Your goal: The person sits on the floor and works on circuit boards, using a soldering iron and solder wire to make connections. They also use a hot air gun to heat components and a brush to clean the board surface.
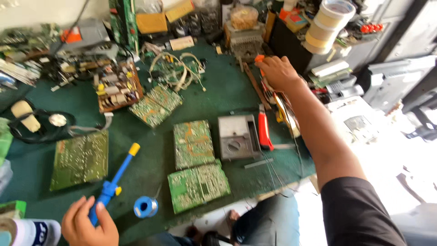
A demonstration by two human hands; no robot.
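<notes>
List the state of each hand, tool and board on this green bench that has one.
Left hand: gripping the blue desoldering pump with yellow tip.
Right hand: closed on an orange-handled tool.
Grey analogue meter: lying flat, face up.
Green circuit boards: flat, solder side up.
Red utility knife: lying untouched.

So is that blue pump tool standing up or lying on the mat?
Tilted, not lying flat: the left hand grips the blue pump tool by its lower end, its yellow tip angled up over the green mat.

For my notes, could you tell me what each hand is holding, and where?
The left hand grips the blue solder pump at its lower end. The right hand closes on an orange-tipped tool, mostly hidden.
</notes>
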